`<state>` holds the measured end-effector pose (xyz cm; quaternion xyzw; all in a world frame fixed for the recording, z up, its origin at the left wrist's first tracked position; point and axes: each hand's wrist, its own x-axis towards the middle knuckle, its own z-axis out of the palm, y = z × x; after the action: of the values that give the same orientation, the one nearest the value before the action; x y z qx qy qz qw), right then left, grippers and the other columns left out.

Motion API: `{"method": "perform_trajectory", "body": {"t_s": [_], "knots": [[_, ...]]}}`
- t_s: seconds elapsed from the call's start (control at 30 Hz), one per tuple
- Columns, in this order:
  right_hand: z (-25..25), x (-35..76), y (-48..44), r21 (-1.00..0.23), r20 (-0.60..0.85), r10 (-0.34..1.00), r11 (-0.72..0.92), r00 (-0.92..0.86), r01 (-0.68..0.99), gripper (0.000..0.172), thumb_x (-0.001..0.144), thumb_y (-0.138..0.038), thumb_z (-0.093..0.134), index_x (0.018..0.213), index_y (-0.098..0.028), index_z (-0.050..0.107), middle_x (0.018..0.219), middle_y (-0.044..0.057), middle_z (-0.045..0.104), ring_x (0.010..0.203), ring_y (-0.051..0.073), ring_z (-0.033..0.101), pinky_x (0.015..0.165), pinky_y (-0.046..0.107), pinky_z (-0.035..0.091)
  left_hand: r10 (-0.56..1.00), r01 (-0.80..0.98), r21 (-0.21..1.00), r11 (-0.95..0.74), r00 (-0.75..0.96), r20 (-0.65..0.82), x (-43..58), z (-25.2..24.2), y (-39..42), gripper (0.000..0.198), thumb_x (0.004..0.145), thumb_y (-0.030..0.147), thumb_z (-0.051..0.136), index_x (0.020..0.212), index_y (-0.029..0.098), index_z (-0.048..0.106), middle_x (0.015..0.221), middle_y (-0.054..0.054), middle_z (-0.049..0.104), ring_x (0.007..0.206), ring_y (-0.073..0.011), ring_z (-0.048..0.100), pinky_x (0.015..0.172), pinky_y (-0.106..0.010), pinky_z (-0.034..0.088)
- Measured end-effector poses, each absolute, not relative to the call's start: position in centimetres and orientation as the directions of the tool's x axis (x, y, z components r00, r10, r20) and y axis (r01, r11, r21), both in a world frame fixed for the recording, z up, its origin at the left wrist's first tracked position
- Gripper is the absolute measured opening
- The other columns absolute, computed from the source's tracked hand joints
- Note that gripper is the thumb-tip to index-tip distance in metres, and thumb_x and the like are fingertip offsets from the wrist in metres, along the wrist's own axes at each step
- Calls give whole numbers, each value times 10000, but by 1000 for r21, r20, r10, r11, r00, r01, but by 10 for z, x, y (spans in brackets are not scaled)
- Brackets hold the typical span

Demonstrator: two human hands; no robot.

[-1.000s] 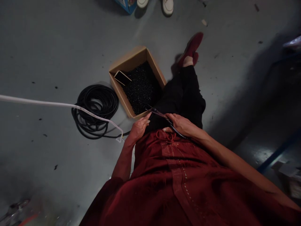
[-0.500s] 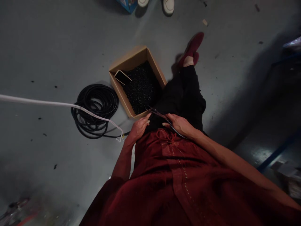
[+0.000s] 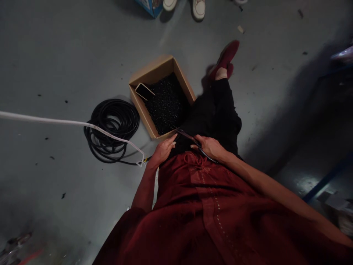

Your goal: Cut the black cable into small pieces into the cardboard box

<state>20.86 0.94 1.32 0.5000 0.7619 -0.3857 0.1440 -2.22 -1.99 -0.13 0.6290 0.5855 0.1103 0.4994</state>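
Note:
My right hand (image 3: 210, 146) is closed round the handles of dark scissors (image 3: 187, 135), whose tips point left over the near edge of a cardboard box (image 3: 141, 111). Small black pieces (image 3: 165, 101) fill the box floor. Beside the scissor tips, my left hand (image 3: 164, 148) has its fingers pressed together around the end of a black cable (image 3: 132, 161); little of the held part shows. That cable runs left to a black coil (image 3: 111, 129) on the floor.
A white cord (image 3: 55, 120) crosses from the left above the coil, ending in a bent loop near my left wrist. In the box stands a dark, light-edged piece (image 3: 144, 91). Another person's white shoes (image 3: 198, 9) and a blue box (image 3: 149, 6) are at the top.
The view has shifted slightly. Both hands and the scissors hold nearly the same pose, and a pale object has come into view at the top edge.

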Motion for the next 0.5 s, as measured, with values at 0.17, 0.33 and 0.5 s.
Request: {"method": "perform_trajectory", "body": {"t_s": [0.17, 0.33, 0.5], "knots": [[9, 206, 12, -401, -647, 630, 199, -430, 894, 398, 867, -545, 332, 1031, -217, 486, 953, 93, 636, 800, 213, 595, 600, 258, 346, 836, 603, 776, 185, 319, -447, -26, -9, -17, 451, 872, 266, 368, 1303, 147, 420, 780, -29, 621, 649, -104, 504, 684, -236, 437], [6, 204, 12, -365, -660, 623, 224, -421, 904, 428, 866, -560, 303, 1064, -224, 480, 939, 99, 646, 796, 230, 606, 592, 270, 357, 805, 581, 779, 237, 332, -492, -28, -13, -14, 457, 870, 281, 364, 1305, 150, 418, 763, -25, 627, 622, -102, 487, 654, -227, 426], [4, 203, 11, -338, -671, 616, 241, -413, 910, 460, 867, -568, 277, 1089, -220, 478, 920, 109, 653, 789, 248, 613, 588, 286, 365, 774, 564, 783, 264, 360, -520, -31, -20, -13, 457, 870, 301, 362, 1301, 163, 422, 718, -11, 612, 612, -97, 481, 645, -217, 412]]}}
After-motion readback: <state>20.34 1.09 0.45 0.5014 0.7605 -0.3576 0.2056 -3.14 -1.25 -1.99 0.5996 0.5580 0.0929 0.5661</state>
